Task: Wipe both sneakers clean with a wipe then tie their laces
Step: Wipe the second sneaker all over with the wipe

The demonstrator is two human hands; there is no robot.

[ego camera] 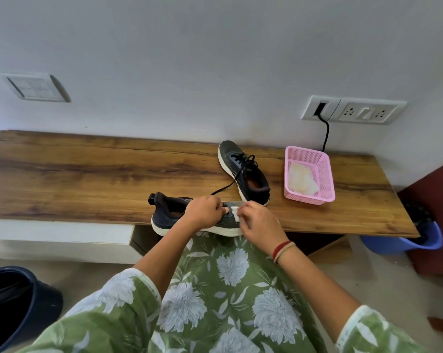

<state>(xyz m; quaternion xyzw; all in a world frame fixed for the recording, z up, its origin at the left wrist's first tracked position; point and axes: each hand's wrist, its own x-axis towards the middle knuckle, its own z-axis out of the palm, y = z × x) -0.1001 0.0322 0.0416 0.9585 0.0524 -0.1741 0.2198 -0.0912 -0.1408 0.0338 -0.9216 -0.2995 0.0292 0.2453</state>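
Sneaker (169, 215) of dark grey fabric with a white sole lies at the near edge of the wooden table (88, 174) for easy reach, left hand (205, 212) curled on its laces (224, 205) to steady it while right hand (258, 222) pinches a small white wipe (235, 213) against its upper.

The setting was a room in a home. A wood-grain tabletop (88, 179) was fitted against a plain white wall (215, 59). The wall carried a domestic switch plate (36, 87) above the tabletop's far left corner. Above the far right corner was a socket panel (352, 110) with a black cable (326, 133) plugged in. A pink plastic basket (326, 174) stood near the right edge. A blue bucket (403, 244) stood on the floor (383, 281) below that edge.
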